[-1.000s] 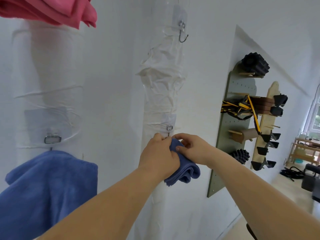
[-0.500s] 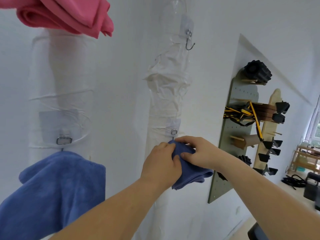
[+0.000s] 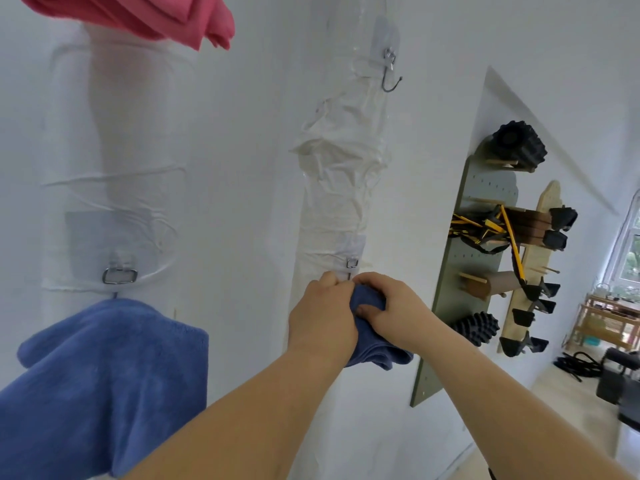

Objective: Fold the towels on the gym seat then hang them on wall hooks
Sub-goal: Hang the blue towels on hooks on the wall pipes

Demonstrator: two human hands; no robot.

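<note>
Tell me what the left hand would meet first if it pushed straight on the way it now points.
Probably the white wrapped strip on the wall, just below the small metal hook. The left hand, gripping the blue towel, looks very near it; depth is unclear.

You have three towels in view: one pink towel (image 3: 138, 15) at the top left, one hanging blue towel (image 3: 104, 375) at the lower left, and one held blue towel (image 3: 372, 348). Two hands grip the held one: the left hand (image 3: 322, 323) and the right hand (image 3: 394, 313). Count three hook fittings on the wall: the upper hook (image 3: 391, 76), the left hook (image 3: 119, 275) and the middle hook (image 3: 352, 263). Two boards are mounted at your right: one grey board (image 3: 436, 358) and one wooden board (image 3: 547, 202). The grey board carries two black rollers: the upper roller (image 3: 519, 147) and the lower roller (image 3: 479, 329). The black clips on the wooden board are too small to count.
</note>
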